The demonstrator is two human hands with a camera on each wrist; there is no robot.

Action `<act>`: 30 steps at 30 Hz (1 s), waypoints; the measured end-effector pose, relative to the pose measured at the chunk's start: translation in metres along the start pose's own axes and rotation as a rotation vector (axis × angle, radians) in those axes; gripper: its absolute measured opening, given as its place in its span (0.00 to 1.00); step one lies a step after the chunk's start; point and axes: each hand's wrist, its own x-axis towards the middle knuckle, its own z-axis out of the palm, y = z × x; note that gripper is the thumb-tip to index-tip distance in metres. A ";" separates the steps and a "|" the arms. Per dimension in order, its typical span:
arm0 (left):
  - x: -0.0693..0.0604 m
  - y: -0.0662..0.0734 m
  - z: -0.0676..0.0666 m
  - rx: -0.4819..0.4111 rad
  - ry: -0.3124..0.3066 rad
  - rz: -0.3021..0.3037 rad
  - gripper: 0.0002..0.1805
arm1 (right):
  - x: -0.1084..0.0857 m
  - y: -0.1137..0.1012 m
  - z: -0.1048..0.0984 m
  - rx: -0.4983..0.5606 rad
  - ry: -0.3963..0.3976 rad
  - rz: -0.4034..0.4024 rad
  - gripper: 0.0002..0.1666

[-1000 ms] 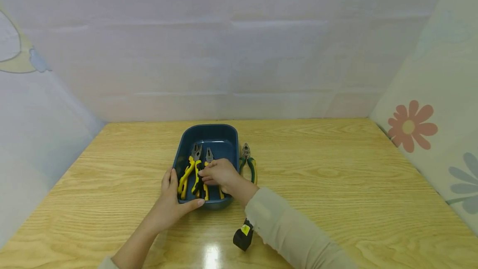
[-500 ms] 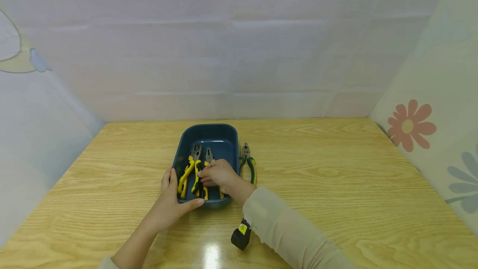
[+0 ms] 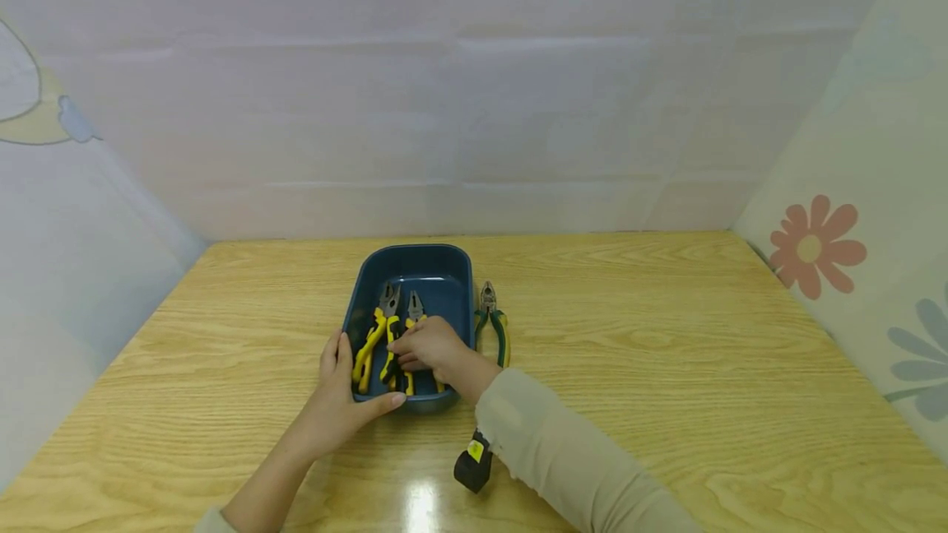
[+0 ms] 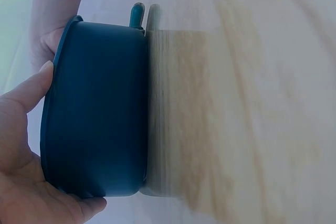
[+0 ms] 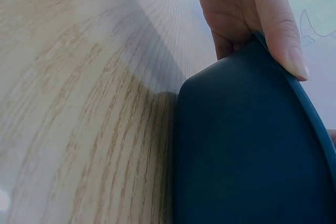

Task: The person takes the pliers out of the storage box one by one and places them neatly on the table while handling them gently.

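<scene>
A dark blue bin (image 3: 448, 257) holds several pliers with yellow and black handles. My left hand (image 3: 336, 410) grips its near left corner, thumb over the near rim; the left wrist view shows this hand (image 4: 26, 156) against the bin's wall (image 4: 100, 108). My right hand (image 3: 435, 347) is inside the bin, fingertips pinching a black and yellow handle of the pliers (image 3: 392, 344). Other pliers (image 3: 415, 307) lie partly under this hand. In the right wrist view, my left hand (image 5: 252, 14) holds the bin's corner (image 5: 241, 129), while my right fingers are mostly hidden.
Pliers with green and yellow handles (image 3: 488, 298) lie on the wooden table (image 3: 629, 336) just right of the bin. A black object with a yellow label (image 3: 472, 467) shows beside my right sleeve. A pale backdrop stands behind the table.
My right hand has shifted very slightly left within the bin, and the black object by the sleeve has moved slightly left with the forearm. My left hand keeps its place.
</scene>
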 end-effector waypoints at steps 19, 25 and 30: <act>-0.002 0.002 -0.002 -0.001 -0.008 0.001 0.62 | 0.009 -0.001 0.009 -0.202 0.063 -0.028 0.15; -0.003 0.002 -0.002 0.006 -0.003 0.002 0.62 | 0.008 -0.002 0.013 -0.252 0.082 -0.047 0.23; -0.004 0.001 -0.002 0.000 -0.004 0.006 0.62 | 0.009 -0.003 0.017 -0.292 0.109 -0.039 0.13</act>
